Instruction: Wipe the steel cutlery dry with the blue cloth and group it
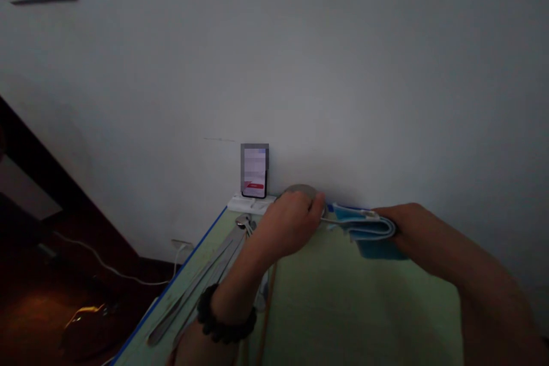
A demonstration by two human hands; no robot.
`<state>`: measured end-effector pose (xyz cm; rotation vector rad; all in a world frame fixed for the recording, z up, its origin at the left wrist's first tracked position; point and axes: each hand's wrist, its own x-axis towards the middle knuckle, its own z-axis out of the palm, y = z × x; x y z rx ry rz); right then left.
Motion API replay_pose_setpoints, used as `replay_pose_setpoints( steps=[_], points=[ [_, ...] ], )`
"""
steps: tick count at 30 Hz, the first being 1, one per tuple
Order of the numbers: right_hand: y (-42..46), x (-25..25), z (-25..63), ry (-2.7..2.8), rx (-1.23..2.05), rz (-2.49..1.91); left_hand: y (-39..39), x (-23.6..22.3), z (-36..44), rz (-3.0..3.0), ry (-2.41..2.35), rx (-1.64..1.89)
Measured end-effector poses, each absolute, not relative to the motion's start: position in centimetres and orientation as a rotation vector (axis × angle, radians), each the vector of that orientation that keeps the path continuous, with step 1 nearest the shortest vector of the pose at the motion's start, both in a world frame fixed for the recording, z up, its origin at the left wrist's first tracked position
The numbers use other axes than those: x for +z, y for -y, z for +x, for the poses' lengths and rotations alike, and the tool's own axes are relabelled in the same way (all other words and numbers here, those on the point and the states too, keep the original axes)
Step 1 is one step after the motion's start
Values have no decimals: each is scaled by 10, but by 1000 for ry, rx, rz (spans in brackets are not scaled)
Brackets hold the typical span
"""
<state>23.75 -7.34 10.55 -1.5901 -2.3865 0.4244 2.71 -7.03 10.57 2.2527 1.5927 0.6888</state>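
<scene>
My left hand (295, 220), with a dark beaded bracelet (223, 320) on its wrist, is closed over a round greyish object (302, 189) near the wall. Most of that object is hidden by the fingers, so its kind is unclear. At the right, my right hand (401, 223) grips a folded light-blue piece with white edges (369, 229), bent into several layers like soft cloth. A thin pale strip (330, 221) stretches between the left hand and the folded piece. Both hands are above the far part of the green tabletop (343, 309).
A phone (255, 171) stands upright on a white base (249, 204) against the wall. Long grey straps (197, 283) with a metal end (243, 221) lie along the table's left side, beside a thin brown stick (268, 311). A white cable (115, 269) hangs left of the table.
</scene>
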Motion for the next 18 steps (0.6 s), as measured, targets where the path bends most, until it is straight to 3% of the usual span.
replay_pose_setpoints(
  steps=[5,8,12,18],
  points=[
    [73,106,226,2424,552,-1449,64,103,23,2400,-1457,665],
    [68,104,232,2291,629,-1310,57,102,11,2096,-1346,737],
    [55,96,236,1694,608,-1206,55,104,4,1712,-1063,825],
    [40,87,198,635,856,-693,73,107,33,2029,-931,721]
  ],
)
